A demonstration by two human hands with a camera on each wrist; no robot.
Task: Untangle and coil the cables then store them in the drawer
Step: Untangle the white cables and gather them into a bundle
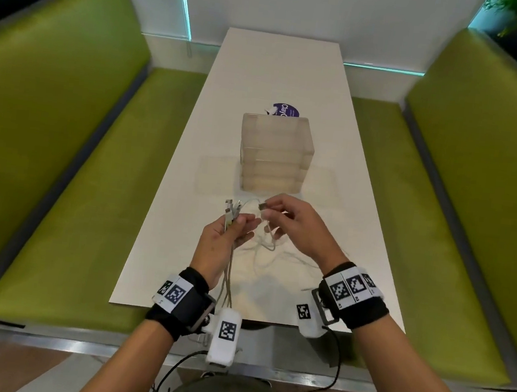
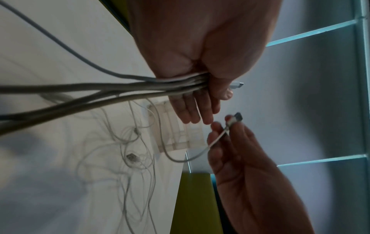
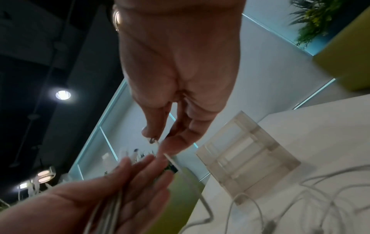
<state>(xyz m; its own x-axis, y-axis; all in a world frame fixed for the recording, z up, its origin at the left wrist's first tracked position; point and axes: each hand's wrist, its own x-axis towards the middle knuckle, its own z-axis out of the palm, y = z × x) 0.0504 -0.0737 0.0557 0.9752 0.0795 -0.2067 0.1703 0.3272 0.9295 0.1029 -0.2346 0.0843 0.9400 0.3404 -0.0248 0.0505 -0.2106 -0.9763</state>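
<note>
1. Cables [image 1: 264,254] lie in a loose white tangle on the desk [image 1: 263,78], between the two hands and just in front of the drawer unit [image 1: 276,153]
2. They are thin and pale, looping over one another; in the left wrist view a small plug [image 2: 131,157] sits among the loops on the desk
3. The drawer unit is a clear plastic box with stacked drawers, standing upright at mid-desk; the drawers look shut, and nothing can be made out inside through the cloudy walls
4. A flat clear tray [image 1: 218,175] seems to lie under or beside the unit's base; its outline is faint
5. The left hand [image 1: 223,243] holds a bundle [image 2: 100,93] of several cables, pinched between thumb and palm, the fingers [image 2: 192,109] stretched out nearly straight; the plug ends [image 1: 231,212] stick up past the thumb and the cords trail down toward the wrist
6. The right hand [image 1: 298,225] pinches one plug [image 1: 262,206], dark at its tip, between thumb and forefinger, the other fingers loosely curled; its cord [image 2: 200,155] sags in a curve down to the tangle
7. The two hands are close, fingertips nearly meeting, raised above the desk
8. A purple round sticker [image 1: 287,110] shows on the desk behind the unit
9. Green benches [image 1: 64,150] flank the desk on both sides
</note>
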